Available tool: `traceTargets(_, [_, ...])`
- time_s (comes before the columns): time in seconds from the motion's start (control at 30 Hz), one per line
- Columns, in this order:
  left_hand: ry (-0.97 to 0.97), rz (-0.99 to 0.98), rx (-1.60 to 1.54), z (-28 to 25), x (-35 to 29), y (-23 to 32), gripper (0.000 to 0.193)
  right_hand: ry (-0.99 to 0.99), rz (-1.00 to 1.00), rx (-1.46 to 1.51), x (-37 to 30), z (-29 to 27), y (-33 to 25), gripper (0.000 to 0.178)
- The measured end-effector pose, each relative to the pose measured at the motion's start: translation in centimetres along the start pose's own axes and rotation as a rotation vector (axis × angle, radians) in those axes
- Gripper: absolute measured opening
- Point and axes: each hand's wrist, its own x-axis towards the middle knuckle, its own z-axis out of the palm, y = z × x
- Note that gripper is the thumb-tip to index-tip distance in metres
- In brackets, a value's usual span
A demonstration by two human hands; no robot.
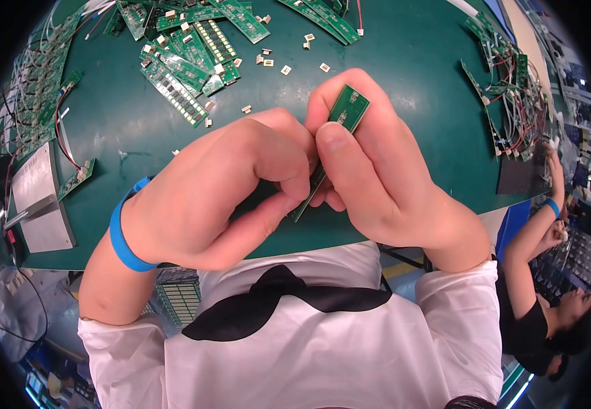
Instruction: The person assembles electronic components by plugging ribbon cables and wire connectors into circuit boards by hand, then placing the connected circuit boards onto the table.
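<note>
A narrow green circuit board (351, 103), mid-frame, is pinched in the right hand (380, 167); the left hand (230, 180) is curled beside it, its grip hidden; presumably light, stiff and fragile, it is best held by its edges.

The left forearm (113, 290) was positioned at 8 o'clock, the right forearm (460, 245) at 4 o'clock. The left wrist was bent inward; the left hand (234, 177) pointed toward 2 o'clock, fingers curled, with the thumb (258, 226) extended near the index fingertip. The right hand (370, 163) was closed in a pinch, its thumb aimed toward 11 o'clock. Both hands lay just beside each other; contact between the left fingertips was unclear.
</note>
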Motion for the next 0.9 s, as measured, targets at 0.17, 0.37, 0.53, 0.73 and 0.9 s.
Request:
traceTargets(0.17, [-0.043,0.015,0.031,0.0,0.1,0.0,0.032,0.053,0.007,-0.048,0.0,0.0,-0.2,0.015])
traceTargets(0.37, [0.017,0.01,0.012,0.2,-0.1,-0.4,0.034,0.121,-0.063,-0.069,0.7,-1.0,0.0,0.017])
traceTargets(0.53, [0.149,-0.179,-0.145,-0.4,0.3,0.0,0.037,0.157,-0.245,-0.024,0.5,-1.4,-0.6,0.018])
traceTargets(0.73, [0.42,-0.607,-0.829,0.5,0.7,0.0,0.022,-0.001,-0.282,-0.162,1.2,-1.5,-0.1,0.026])
traceTargets(0.9, [0.477,-0.653,-0.751,-0.3,0.3,0.1,0.019,0.486,-0.096,-0.174,4.2,-4.9,-0.1,0.021])
